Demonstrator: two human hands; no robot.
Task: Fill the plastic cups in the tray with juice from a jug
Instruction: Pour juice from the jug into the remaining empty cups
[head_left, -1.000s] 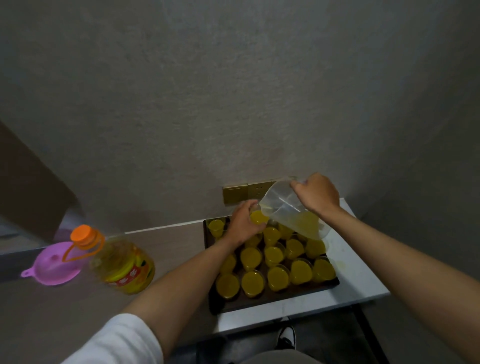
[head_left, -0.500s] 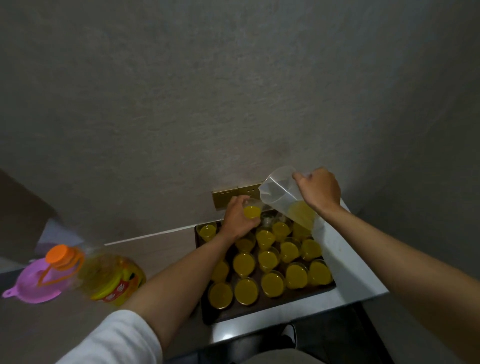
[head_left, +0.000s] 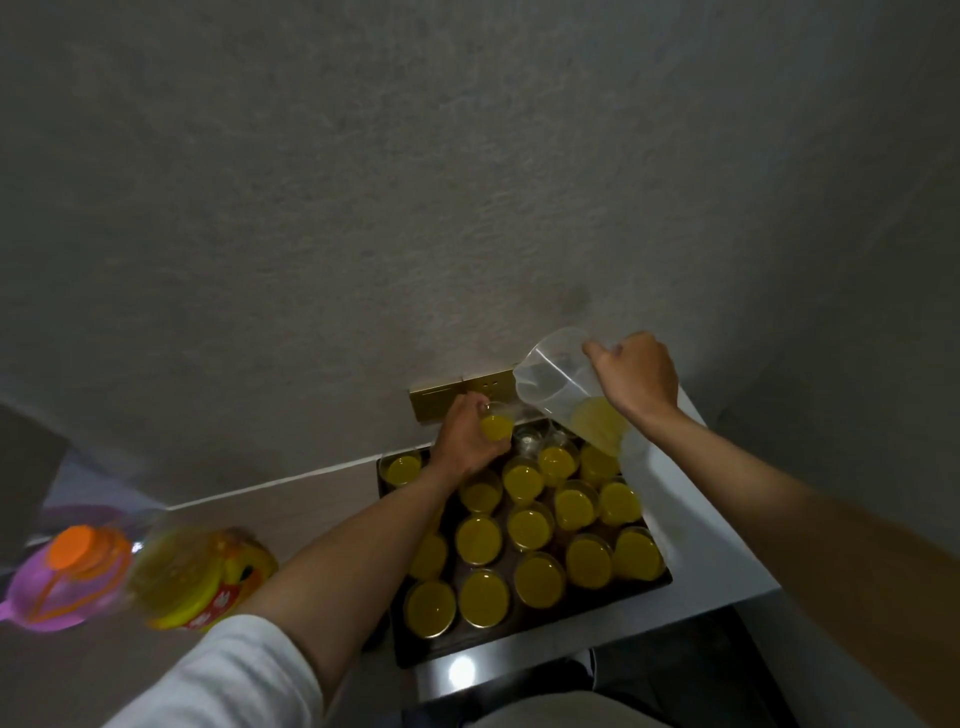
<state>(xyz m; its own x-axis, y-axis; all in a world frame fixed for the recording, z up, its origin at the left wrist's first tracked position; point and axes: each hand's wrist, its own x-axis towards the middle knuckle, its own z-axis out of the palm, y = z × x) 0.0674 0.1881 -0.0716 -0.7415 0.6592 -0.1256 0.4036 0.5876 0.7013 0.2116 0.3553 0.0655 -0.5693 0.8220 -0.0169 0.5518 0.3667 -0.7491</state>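
Nearest us, a dark tray (head_left: 530, 647) on the counter carries rows of clear cups brimming with yellow juice (head_left: 480, 540). Beyond them our left hand (head_left: 462, 441) curls around one filled cup (head_left: 496, 423), lifted over the tray's far edge. Our right hand (head_left: 636, 376) grips the tilted, nearly drained jug (head_left: 561, 384). A blurred oil bottle (head_left: 200, 577) and purple funnel (head_left: 36, 592) sit left; a brass socket plate (head_left: 447, 400) lies behind.

Left hand (head_left: 464, 441) grip curled, arm outstretched, right hand (head_left: 638, 375) grip closed, wrist raised
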